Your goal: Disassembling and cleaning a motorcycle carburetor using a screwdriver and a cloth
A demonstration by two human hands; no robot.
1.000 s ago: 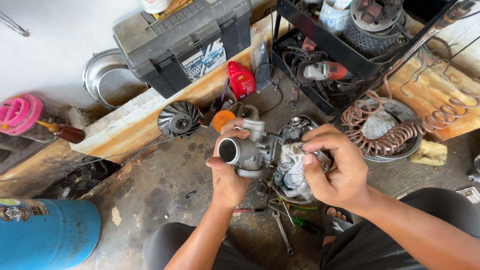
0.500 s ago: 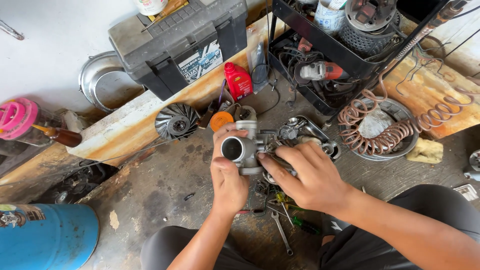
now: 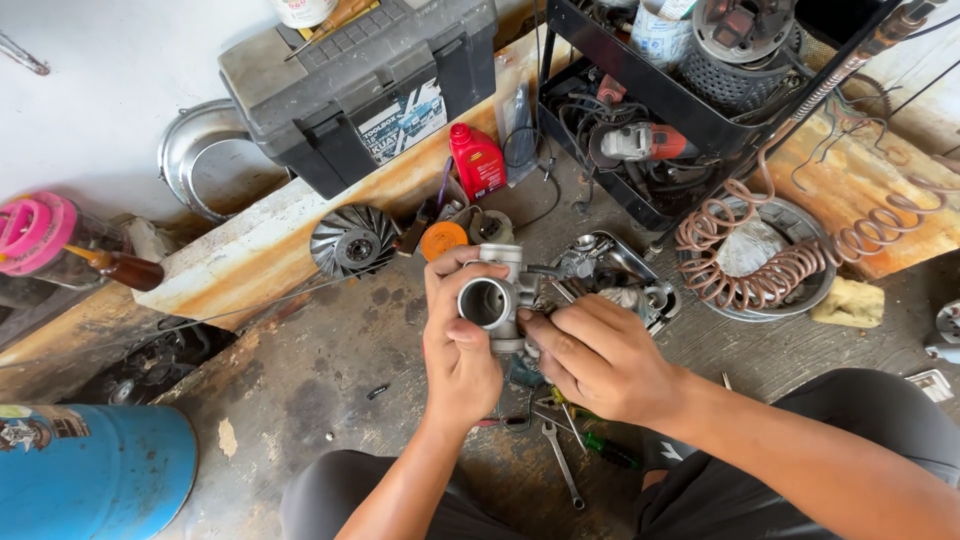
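Observation:
My left hand (image 3: 458,340) grips a grey metal carburetor (image 3: 493,296) from the left, its round bore facing up toward me. My right hand (image 3: 598,355) closes on the carburetor's right side, fingers pressed against its body. Both hands hold it just above the stained concrete floor, over my knees. Behind them sits a metal tray (image 3: 628,262) with several small engine parts.
A wrench (image 3: 563,465) and screwdrivers lie below my hands. A black toolbox (image 3: 350,90), red oil bottle (image 3: 477,160), finned fan wheel (image 3: 347,243) and orange cap (image 3: 443,240) are behind. A black rack (image 3: 650,110) holds a grinder; a coiled hose (image 3: 780,265) lies right; blue cylinder (image 3: 90,470) left.
My right hand has moved left from the tray of parts onto the carburetor. The carburetor has shifted slightly with my left hand still on it.

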